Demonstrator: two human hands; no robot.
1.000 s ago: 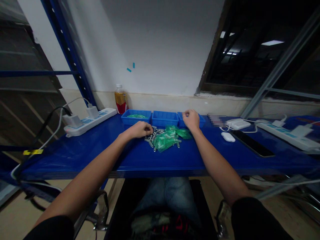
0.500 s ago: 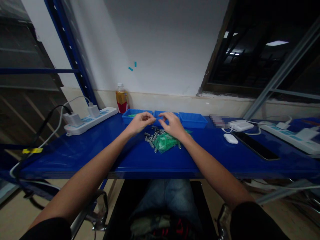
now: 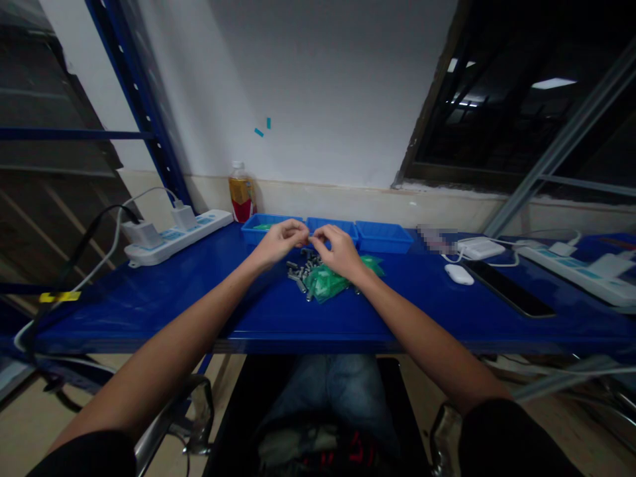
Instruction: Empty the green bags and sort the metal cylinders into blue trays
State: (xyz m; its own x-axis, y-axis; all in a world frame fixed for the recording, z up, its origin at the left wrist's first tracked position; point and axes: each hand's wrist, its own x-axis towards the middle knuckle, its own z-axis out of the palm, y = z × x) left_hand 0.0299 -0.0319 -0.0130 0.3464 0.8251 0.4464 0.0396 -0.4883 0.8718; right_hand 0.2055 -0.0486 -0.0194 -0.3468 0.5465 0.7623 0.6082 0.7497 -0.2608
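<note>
L hand (image 3: 281, 244) and R hand (image 3: 340, 253) nearly meet over a table (image 3: 163, 278), thumbs and fingers drawn close; can't tell what, if anything, is btwn them. Metal pcs (image 3: 300, 285) lie heaped below, w/ green bags (image 3: 325, 285) alongside, near R wrist. Blue bins (image 3: 382, 244) line up just behind.

A capped bottle (image 3: 242, 197) is standing by the wall (image 3: 338, 99), beyond a white power strip (image 3: 206, 224). Two teal strips (image 3: 259, 132) are sticking up there. Rightward, a small white case (image 3: 458, 274) is lying beside a dark phone (image 3: 511, 289); a second power strip (image 3: 566, 268) is resting farther right.
</note>
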